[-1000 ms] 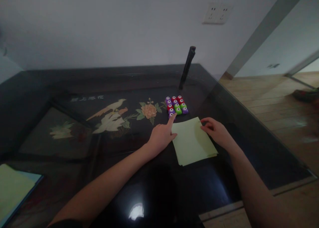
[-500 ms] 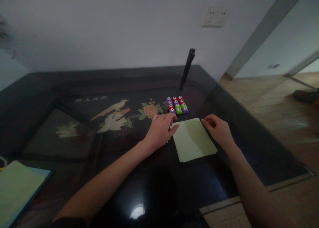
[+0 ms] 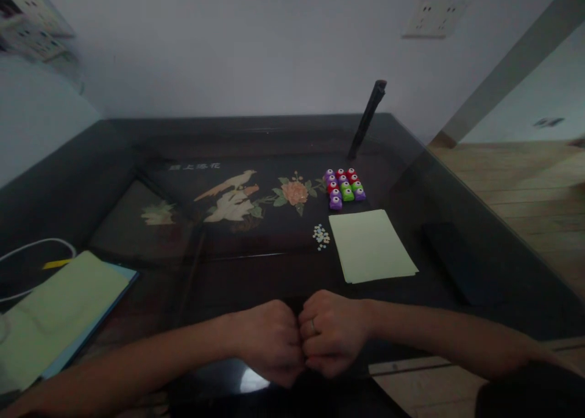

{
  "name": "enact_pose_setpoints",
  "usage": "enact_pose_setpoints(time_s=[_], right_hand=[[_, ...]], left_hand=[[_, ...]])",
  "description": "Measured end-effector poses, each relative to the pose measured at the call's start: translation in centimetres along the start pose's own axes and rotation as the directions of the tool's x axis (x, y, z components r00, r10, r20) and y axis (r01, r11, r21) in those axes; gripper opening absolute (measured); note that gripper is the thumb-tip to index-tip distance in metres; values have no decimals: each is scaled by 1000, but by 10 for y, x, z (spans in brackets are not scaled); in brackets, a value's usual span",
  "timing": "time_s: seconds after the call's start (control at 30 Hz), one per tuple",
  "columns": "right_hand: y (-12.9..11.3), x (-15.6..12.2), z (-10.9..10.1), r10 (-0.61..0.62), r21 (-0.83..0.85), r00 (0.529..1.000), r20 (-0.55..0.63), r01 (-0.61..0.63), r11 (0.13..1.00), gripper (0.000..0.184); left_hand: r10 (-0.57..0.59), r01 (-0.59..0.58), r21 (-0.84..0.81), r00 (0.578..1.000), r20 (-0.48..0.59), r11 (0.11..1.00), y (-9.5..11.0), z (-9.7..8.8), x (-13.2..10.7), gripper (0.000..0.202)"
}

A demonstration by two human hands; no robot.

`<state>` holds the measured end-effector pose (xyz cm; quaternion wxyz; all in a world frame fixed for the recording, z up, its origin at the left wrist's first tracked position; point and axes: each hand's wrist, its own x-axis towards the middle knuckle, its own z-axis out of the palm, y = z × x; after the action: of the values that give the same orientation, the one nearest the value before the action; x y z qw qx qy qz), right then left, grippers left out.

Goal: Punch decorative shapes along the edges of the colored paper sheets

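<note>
My left hand (image 3: 272,339) and my right hand (image 3: 331,332) are both curled into fists near the front edge of the table. Their knuckles meet, and no object shows in either one. Beyond them lies a stack of pale yellow-green paper sheets (image 3: 372,247). Left of the paper is a small scatter of tiny pale cut-out bits (image 3: 321,237). Behind the paper stand several small red, purple and green pieces with white round tops (image 3: 343,186), grouped in rows, that look like mini craft punches.
A black upright stick-like object (image 3: 368,119) rises at the back. Paper on a blue folder (image 3: 68,311), a white cable (image 3: 50,241) and a yellow strip (image 3: 57,264) lie at left. A dark flat object (image 3: 457,262) is at right on the glossy black table (image 3: 256,272).
Both hands have left the paper's sides, come back toward the front edge and closed into fists side by side. The view has shifted left, and the scattered bits are now uncovered.
</note>
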<state>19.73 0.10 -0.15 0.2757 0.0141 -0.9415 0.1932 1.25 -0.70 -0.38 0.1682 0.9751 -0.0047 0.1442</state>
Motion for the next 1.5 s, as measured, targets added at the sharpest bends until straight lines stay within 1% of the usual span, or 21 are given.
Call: enact_pose_setpoints(time_s=[0.07, 0.17, 0.3, 0.37, 0.5, 0.67, 0.83, 0.9, 1.0, 1.13, 1.3, 1.37, 1.5], right_hand=[[1, -4, 11, -4, 1, 1000, -3, 4, 1000, 32], [2, -7, 16, 41, -15, 999, 18, -40, 999, 30], [1, -8, 16, 55, -48, 989, 140, -48, 998, 28], [1, -8, 16, 69, -69, 981, 180, -57, 996, 28], [1, -8, 17, 85, -86, 987, 135, -74, 994, 28], [0, -7, 15, 75, -85, 989, 125, -65, 994, 30], [1, -4, 14, 73, -79, 997, -6, -73, 994, 42], [1, -3, 13, 66, -71, 997, -28, -68, 995, 47], [2, -2, 12, 67, -58, 997, -27, -68, 996, 50], [3, -3, 13, 67, -62, 998, -7, -68, 996, 48], [3, -5, 14, 81, -90, 993, 81, -74, 993, 42], [3, -5, 13, 89, -95, 991, 96, -80, 992, 41], [3, -5, 12, 89, -71, 995, 53, -85, 994, 46]], left_hand=[[-11, 11, 5, 1000, 21, 1000, 0, 5, 1, 27], [-23, 22, 18, 999, 41, 1000, -1, 5, 2, 26], [-13, 5, 66, 994, 108, 998, -1, 1, 2, 26], [-11, -1, 88, 990, 138, 996, 0, 0, 3, 24], [-13, 0, 94, 991, 134, 996, 0, -2, 5, 23], [1, -12, 87, 993, 121, 996, -1, -3, 5, 26], [13, -21, 71, 994, 109, 997, -2, -2, 2, 29], [23, -29, 60, 994, 107, 998, -3, -1, 2, 29], [15, -21, 54, 993, 114, 998, -3, -1, 1, 28], [-4, -5, 67, 991, 132, 998, -1, -3, 2, 27], [-9, -2, 76, 989, 146, 997, -1, -6, 4, 28], [-8, -3, 77, 988, 152, 997, -1, -5, 3, 29], [-1, -9, 77, 991, 134, 997, -2, -4, 2, 28]])
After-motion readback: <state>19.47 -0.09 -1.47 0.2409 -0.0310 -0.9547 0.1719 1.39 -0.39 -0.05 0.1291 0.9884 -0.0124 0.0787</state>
